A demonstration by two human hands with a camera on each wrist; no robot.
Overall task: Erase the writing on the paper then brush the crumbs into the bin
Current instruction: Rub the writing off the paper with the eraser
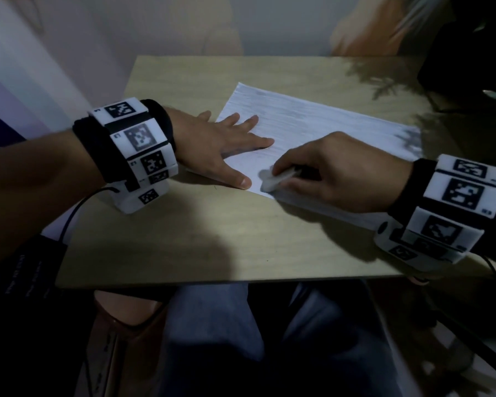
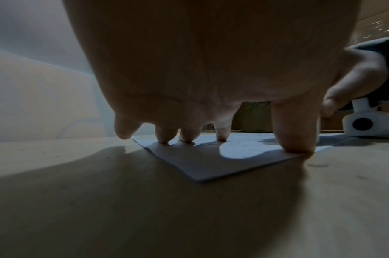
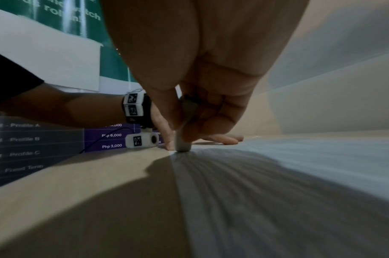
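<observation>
Eraser (image 1: 275,180) pinched in my right hand (image 1: 335,173), tip on paper (image 1: 312,127) near corner; left hand (image 1: 221,144) flat, pinning sheet; rest lies far-right.

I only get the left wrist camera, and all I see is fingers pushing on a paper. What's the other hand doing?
Observer: The right hand pinches a white eraser and presses it on the paper near its front edge.
Operator: Is the eraser lying flat?
Observer: No. In the right wrist view the eraser stands on its end, tip on the paper.
Operator: Is my hand close to it?
Observer: Yes, the left hand lies flat with its thumb just left of the eraser.
Operator: Where's the bin?
Observer: No bin shows in any view.
</observation>
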